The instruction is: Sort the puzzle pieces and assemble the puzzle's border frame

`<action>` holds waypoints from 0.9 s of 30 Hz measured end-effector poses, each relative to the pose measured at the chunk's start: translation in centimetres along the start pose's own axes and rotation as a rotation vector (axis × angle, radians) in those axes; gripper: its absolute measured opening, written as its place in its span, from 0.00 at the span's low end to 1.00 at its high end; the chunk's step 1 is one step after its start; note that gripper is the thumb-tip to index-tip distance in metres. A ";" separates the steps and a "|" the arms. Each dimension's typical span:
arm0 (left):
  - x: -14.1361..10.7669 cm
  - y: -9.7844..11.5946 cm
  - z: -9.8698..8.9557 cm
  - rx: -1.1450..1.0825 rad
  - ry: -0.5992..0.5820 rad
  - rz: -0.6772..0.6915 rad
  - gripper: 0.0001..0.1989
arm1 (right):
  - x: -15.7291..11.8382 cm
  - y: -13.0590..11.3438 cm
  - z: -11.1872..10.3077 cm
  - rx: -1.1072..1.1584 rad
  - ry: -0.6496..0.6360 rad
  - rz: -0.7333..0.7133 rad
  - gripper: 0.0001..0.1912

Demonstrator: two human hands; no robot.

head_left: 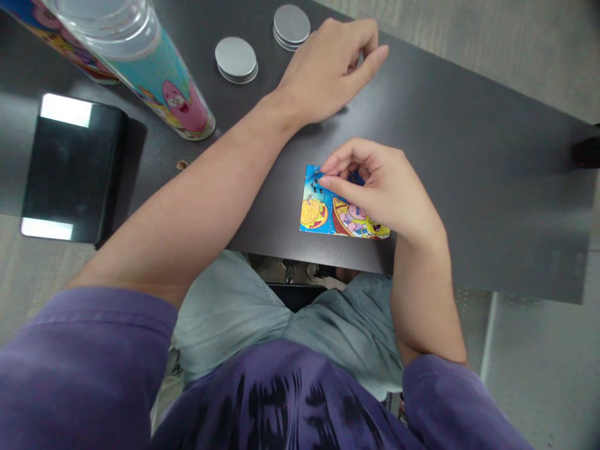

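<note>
cartoon picture (313, 215) lies under the right hand (377, 184), whose grip i can't tell, the left hand (328, 72) loosely apart at twelve o'clock.

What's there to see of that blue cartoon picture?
The cartoon picture is small, flat and roughly rectangular, and looks like printed card. On its blue ground a printed burger sits at left, with pink and yellow figures to the right. It lies flat on the dark table, close to the table's near edge. The right hand covers much of its upper right; whether the fingertips touch it is hard to tell.
</note>
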State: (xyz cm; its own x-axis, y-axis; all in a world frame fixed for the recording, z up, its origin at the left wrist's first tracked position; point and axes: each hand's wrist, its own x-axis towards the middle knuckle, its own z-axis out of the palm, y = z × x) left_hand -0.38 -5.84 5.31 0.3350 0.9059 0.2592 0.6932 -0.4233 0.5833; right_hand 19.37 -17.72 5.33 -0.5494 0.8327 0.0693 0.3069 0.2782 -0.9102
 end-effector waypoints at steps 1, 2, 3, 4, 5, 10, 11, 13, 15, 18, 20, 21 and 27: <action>0.0 0.0 0.0 0.003 0.002 0.001 0.21 | 0.0 0.1 0.0 -0.006 0.001 0.000 0.05; 0.1 0.0 0.1 0.005 0.004 0.002 0.21 | 0.0 0.1 0.1 -0.009 0.002 -0.001 0.06; 0.1 0.0 0.2 0.008 0.008 0.002 0.21 | 0.0 0.2 0.1 -0.016 -0.001 0.002 0.06; 0.1 0.0 0.3 0.011 0.012 0.003 0.21 | 0.0 0.2 0.1 -0.028 0.000 0.004 0.05; 0.1 -0.1 0.4 0.015 0.016 0.002 0.21 | 0.0 0.1 0.1 -0.046 0.000 0.005 0.05; -0.1 0.1 0.3 0.032 0.011 -0.003 0.21 | 0.2 -0.2 0.2 -0.093 -0.004 -0.021 0.05; -0.1 0.2 0.2 0.031 -0.001 -0.006 0.21 | 0.3 -0.3 0.3 -0.095 -0.010 -0.017 0.06; -0.2 0.3 -0.2 0.024 -0.030 -0.014 0.22 | 0.4 -0.4 0.3 -0.119 -0.014 -0.012 0.07; -0.2 0.4 -0.5 0.023 -0.049 -0.020 0.22 | 0.5 -0.5 0.2 -0.160 0.004 -0.021 0.08; -0.3 0.5 -0.6 0.030 -0.052 -0.028 0.22 | 0.5 -0.5 -0.1 -0.221 0.015 -0.014 0.09; -0.3 0.5 -0.7 0.032 -0.053 -0.033 0.22 | 0.5 -0.5 -0.2 -0.253 0.009 0.001 0.09; -0.3 0.6 -0.7 0.033 -0.056 -0.036 0.22 | 0.4 -0.5 -0.3 -0.262 0.020 -0.004 0.08; -0.5 0.9 -0.9 0.042 -0.076 -0.049 0.24 | 0.4 0.2 -0.3 -0.348 0.037 0.016 0.06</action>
State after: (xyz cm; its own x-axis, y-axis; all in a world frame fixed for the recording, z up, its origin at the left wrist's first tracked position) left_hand -0.52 -6.68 6.34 0.3465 0.9224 0.1707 0.7358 -0.3801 0.5605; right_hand 19.41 -17.24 5.32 -0.5159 0.8532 0.0768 0.5650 0.4063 -0.7181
